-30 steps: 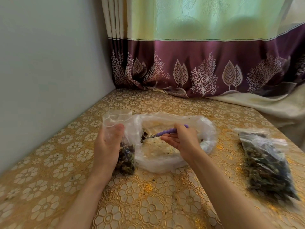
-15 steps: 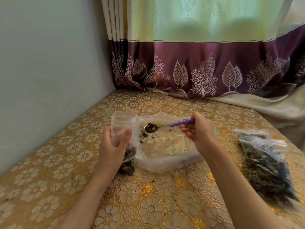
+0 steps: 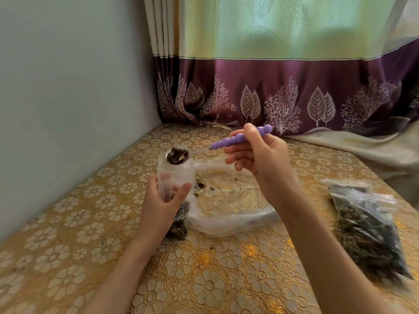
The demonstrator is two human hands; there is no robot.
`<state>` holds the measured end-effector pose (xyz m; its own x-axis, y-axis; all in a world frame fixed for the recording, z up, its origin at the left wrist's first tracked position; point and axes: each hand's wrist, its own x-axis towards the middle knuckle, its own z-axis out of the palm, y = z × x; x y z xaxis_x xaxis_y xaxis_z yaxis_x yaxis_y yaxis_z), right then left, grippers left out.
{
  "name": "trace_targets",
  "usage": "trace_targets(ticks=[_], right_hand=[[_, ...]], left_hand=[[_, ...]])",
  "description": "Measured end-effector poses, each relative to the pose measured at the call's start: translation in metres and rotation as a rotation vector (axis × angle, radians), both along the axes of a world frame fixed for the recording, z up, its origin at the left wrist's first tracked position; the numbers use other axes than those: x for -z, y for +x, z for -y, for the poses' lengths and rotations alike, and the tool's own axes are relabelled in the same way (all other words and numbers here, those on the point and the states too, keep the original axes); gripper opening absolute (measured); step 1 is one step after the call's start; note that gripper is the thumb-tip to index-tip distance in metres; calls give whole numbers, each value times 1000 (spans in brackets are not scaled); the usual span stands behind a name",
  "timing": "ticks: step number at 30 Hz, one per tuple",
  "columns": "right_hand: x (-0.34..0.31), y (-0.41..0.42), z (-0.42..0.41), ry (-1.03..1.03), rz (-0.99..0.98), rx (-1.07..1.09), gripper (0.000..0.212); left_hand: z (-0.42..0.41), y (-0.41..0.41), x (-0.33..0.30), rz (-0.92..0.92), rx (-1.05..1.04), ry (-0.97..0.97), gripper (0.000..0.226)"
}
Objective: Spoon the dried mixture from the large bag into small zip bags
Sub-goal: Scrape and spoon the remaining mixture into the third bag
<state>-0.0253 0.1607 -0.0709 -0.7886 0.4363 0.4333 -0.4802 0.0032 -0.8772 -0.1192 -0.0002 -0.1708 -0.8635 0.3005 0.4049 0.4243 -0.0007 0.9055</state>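
Observation:
My left hand [image 3: 162,205] grips a small clear zip bag [image 3: 175,177] upright, its mouth open and its bottom part filled with dark dried mixture. My right hand [image 3: 258,158] holds a spoon [image 3: 217,145] by its purple beaded handle. The spoon's bowl, heaped with dark mixture, hovers just above the small bag's open mouth. Behind and right of the small bag lies the large clear bag [image 3: 231,200], nearly flat, with only scattered bits of mixture inside.
A filled zip bag [image 3: 367,225] of dark mixture lies on the table at the right. The table carries a gold floral cloth [image 3: 204,275]. A grey wall runs along the left; a purple and green curtain [image 3: 272,87] hangs at the back.
My right hand lifted the loaded spoon out of the large bag and carried it left, up over the small bag's mouth. My left hand raised the small bag a little.

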Motion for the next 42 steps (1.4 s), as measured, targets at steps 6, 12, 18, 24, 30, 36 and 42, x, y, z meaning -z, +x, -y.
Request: trace_targets(ticks=[6,12,18,24,30,36,42], right_hand=[[2,0,5,130,16,-105,20],[8,-3,-12,-57,-23,108,31],[34,-10,-34,250,198,491,39],[52,-21,-34,321,305,526,43],[56,-26,-28,176,317,455,47],[58,-25,-28,229,336,451,45],[58,-26,-27,205,342,404,45]], left_hand=[[-1,1,-1,10,-30,20,44],[0,2,-1,6,-57,-13,46],[-2,5,1,-36,-189,-84,23],[0,1,3,79,-247,-154,31],[-1,0,6,87,-202,-251,29],[-1,1,4,116,-193,-236,33],[0,0,2,158,-195,-169,29]])
